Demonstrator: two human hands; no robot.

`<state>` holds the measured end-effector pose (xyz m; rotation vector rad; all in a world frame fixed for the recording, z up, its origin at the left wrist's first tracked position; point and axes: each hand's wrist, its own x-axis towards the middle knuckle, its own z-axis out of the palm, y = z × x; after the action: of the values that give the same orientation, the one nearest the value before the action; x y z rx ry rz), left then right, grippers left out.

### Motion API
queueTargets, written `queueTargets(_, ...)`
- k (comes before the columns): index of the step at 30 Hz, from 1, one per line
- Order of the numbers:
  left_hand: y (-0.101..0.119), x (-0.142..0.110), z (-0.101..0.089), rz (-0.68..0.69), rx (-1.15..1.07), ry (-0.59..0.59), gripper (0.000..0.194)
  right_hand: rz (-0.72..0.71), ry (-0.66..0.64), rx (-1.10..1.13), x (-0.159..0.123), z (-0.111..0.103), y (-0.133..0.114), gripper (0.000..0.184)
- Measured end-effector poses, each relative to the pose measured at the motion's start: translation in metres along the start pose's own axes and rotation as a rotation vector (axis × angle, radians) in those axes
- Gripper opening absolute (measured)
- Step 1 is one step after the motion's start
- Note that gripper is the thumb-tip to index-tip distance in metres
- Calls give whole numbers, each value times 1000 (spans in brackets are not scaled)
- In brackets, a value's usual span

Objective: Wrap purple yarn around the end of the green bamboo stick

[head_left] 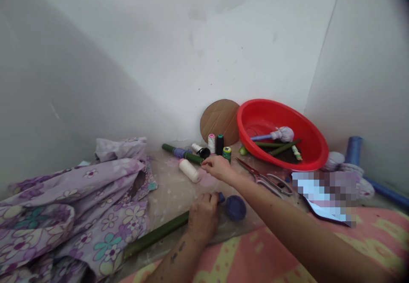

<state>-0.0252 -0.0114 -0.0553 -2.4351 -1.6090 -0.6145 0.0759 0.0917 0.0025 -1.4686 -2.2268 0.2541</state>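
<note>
Bamboo stick (156, 233) in left hand (203, 217)

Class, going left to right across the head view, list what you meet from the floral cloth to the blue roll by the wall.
Floral lilac cloth → white thread cone → dark thread spool → red plastic basin → blue roll
</note>
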Motion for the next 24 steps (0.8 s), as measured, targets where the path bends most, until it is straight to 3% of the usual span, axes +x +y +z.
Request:
queueTargets(6,0,1,-8,12,50,54,22,48,99,92,-43,-15,19,25)
queueTargets(10,2,2,-23,42,120,106,21,56,158,160,-81,-24,30,25)
queueTargets(17,14,7,-77,-75,182,268,25,-85,63,243,-135,-27,39,53)
queueTargets(24,38,-1,-122,-113,-57,352,26,-20,52,147,-140,0,41,50)
